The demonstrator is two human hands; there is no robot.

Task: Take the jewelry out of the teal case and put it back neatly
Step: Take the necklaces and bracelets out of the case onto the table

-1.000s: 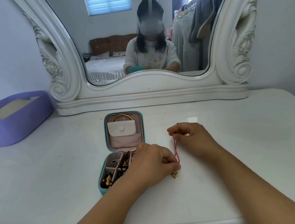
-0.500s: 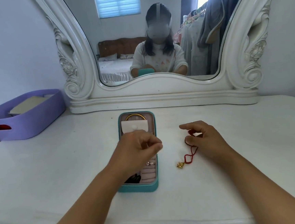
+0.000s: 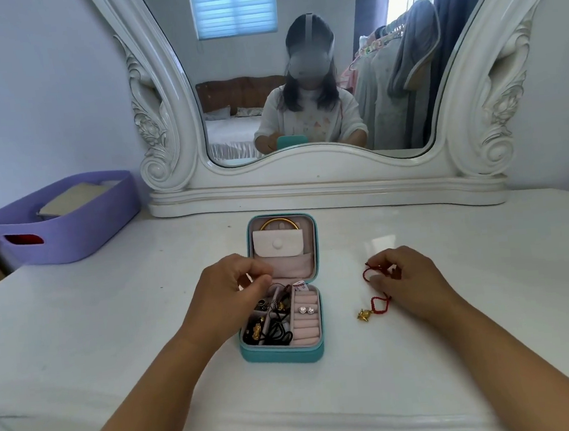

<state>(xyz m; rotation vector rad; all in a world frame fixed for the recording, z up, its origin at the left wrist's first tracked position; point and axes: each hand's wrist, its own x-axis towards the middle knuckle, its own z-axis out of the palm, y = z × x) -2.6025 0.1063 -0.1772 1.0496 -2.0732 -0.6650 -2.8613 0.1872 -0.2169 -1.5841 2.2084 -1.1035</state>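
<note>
White and glossy, the counter (image 3: pixel 114 333) stands before a carved mirror (image 3: pixel 170 105), with a purple basket (image 3: pixel 67 230) at its far left. Near the middle lies the teal case (image 3: pixel 283 353), open, its lid standing back with a gold bangle (image 3: pixel 278 222) and a pale snap pouch (image 3: pixel 277 244) inside. The lower tray holds dark cords and gold charms on the left and two stud earrings (image 3: pixel 307 310) on the padded rolls at right. The left hand (image 3: pixel 225 296) hovers over the tray's upper left corner, fingers curled with thumb and forefinger drawn together; whether they pinch anything cannot be told. Well to the right of the case, a red cord bracelet (image 3: pixel 378 301) with a gold charm (image 3: pixel 364 314) lies on the counter. The right hand (image 3: pixel 409 280) rests over it, fingers bent, pinching the cord's upper loop while the charm end trails free toward the case.
</note>
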